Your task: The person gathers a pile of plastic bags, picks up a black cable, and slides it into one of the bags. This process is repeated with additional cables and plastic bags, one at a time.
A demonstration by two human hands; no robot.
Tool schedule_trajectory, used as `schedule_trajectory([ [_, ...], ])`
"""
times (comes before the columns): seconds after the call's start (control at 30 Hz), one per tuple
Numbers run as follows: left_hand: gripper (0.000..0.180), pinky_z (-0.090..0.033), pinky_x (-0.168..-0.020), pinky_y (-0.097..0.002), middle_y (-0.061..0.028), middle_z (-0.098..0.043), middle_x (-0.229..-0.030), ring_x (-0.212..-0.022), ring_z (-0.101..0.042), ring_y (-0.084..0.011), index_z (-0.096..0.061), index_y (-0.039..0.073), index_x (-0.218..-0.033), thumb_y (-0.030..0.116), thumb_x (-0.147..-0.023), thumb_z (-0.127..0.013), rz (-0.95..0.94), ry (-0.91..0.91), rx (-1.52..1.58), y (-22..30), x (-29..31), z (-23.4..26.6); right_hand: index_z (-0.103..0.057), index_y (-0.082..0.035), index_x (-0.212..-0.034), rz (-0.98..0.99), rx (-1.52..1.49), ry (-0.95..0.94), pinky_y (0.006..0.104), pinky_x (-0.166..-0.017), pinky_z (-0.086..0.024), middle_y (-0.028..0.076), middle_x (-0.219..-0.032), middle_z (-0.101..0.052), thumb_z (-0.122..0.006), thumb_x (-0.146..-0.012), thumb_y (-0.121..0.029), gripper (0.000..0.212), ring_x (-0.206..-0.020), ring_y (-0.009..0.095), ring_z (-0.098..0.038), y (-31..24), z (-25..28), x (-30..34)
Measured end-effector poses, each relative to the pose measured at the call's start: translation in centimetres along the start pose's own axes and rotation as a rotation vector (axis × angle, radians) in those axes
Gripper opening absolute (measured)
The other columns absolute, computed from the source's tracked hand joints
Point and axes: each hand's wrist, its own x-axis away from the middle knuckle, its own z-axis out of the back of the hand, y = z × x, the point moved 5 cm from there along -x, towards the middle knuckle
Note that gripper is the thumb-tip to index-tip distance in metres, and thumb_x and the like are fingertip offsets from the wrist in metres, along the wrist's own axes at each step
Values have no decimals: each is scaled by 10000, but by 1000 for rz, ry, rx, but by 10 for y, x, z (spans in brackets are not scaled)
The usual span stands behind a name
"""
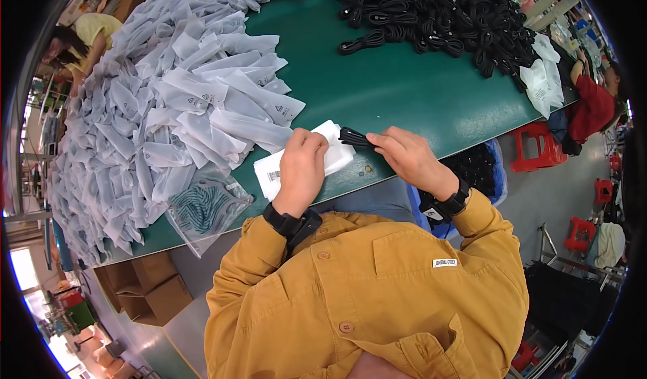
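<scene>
Black coiled cable (353,136) is pinched in the right hand (408,156), its end entering a white frosted pouch (335,151) that the left hand (301,167) clamps flat on the green table (404,96). Bagging looks half done; the next push needs the pouch mouth kept open, though I cannot quite see it. Left of the pouch, limp filmy bags (155,103) are heaped; beyond it, glossy cable bundles (438,12) lie piled.

Small white frosted pouch (333,151), flat on the green table's near edge, pinned under the left hand (301,167). Bundled black cable (354,136), coiled tight, pinched in the right hand (404,155), one end touching the pouch's open mouth.
</scene>
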Motion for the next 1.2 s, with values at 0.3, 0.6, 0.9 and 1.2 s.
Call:
schedule_trajectory([
  [0.3, 73, -465, -637, -339, -120, -556, -804, -680, -562, -280, -566, -12, -866, -51, -825, -613, -27, -39, -12, 1, 3, 3, -617, -25, -1153, -61, -253, 40, 327, -640, -489, 116, -930, -576, -628, -841, 27, 317, -753, 270, -592, 4, -10, 0],
  [0.6, 100, -471, -674, -353, -120, -573, -855, -757, -562, -288, -571, -6, -868, -65, -811, -628, -317, 0, -11, 27, 6, 9, -586, 11, -1049, -961, -1306, -310, 233, -474, -352, 78, -814, -588, -542, -966, -119, 161, -544, 120, -492, 36, -54, 19],
  [0.9, 108, -486, -736, -358, -106, -629, -900, -837, -582, -291, -589, 2, -879, -67, -806, -629, -175, -10, 56, 20, 1, 22, -572, 18, -968, -882, -1087, -272, 195, -441, -259, 38, -791, -580, -528, -997, -161, 186, -499, 42, -390, 10, -37, 1],
  [1.2, 52, -509, -761, -317, -99, -661, -951, -862, -610, -205, -577, 0, -896, -38, -872, -603, -189, -56, 71, 29, -1, 21, -592, -11, -1163, -9, -384, -13, 240, -627, -436, 79, -953, -565, -632, -896, -54, 273, -756, 134, -525, -11, -27, -24],
])
